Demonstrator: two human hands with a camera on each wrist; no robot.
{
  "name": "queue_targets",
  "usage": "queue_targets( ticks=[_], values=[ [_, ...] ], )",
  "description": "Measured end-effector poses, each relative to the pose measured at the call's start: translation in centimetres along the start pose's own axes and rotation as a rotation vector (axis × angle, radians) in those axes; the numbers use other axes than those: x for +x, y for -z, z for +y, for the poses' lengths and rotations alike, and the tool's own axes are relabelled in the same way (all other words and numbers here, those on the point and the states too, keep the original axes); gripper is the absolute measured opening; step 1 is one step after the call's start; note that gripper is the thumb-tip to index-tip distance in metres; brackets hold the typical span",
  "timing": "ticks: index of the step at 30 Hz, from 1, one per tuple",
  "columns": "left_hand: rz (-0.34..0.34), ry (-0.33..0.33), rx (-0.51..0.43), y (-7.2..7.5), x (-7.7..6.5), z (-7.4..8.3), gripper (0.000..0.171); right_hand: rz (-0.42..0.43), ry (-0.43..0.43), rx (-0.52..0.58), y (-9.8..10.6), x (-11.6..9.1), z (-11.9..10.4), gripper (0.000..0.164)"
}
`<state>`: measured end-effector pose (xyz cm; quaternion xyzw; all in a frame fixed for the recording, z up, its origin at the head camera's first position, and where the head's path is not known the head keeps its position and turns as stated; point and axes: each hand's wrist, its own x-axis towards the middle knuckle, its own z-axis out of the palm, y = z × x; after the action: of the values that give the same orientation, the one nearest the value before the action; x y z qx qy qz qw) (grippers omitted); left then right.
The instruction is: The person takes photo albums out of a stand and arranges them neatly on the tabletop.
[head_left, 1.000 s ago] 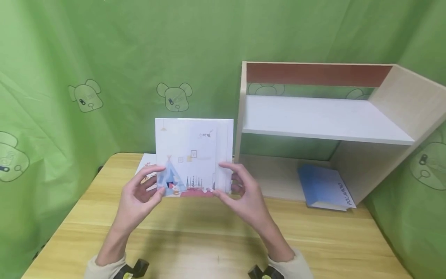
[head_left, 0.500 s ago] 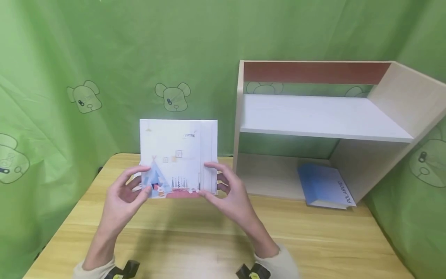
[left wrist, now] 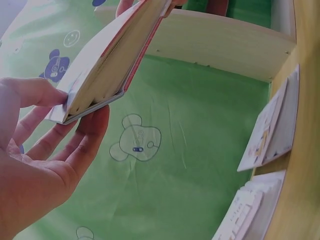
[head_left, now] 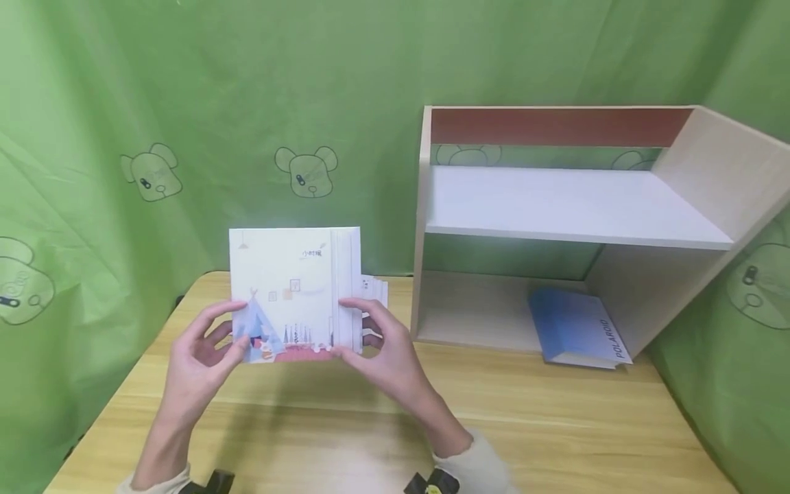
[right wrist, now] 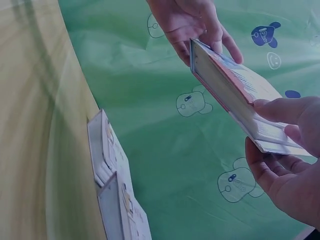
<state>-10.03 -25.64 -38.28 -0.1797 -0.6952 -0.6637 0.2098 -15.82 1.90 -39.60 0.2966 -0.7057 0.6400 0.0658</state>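
A white hardcover book with a blue tent drawing low on its front is held up over the table, its cover facing me. My left hand pinches its lower left edge, thumb in front and other fingers behind. At the lower right edge my right hand grips it likewise. The left wrist view shows the book's thick page block edge-on between the covers. Behind it on the table lie two more white books, the first book and second book close together; in the head view they are mostly hidden.
A wooden shelf unit with a white middle board stands at the back right. A blue book marked POLAROID lies on its lower level. Green curtain surrounds the wooden table.
Both hands have moved left and then somewhat lower with the book between them. More of the white books behind shows at its right side. The shelf and blue book stay put.
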Motion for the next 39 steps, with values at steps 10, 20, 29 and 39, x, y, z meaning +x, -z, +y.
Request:
queue_targets(
  ticks=[10, 20, 29, 39],
  values=[
    [0.043, 0.065, -0.019, 1.0, -1.3, 0.0, 0.051, -0.029, -0.004, 0.037, -1.2, -0.2, 0.4, 0.062],
    [0.044, 0.096, -0.013, 2.4, -2.0, 0.0, 0.051, -0.056, -0.018, 0.027, -2.5, -0.2, 0.6, 0.059],
    [-0.005, 0.108, 0.037, 4.2, -2.3, 0.0, 0.054, -0.071, -0.025, 0.074, -4.1, -0.3, 0.9, 0.065],
    [-0.008, 0.118, 0.077, 5.7, -2.8, 0.2, 0.054, -0.065, 0.002, 0.073, -6.2, -0.7, 1.1, 0.067]
  ],
)
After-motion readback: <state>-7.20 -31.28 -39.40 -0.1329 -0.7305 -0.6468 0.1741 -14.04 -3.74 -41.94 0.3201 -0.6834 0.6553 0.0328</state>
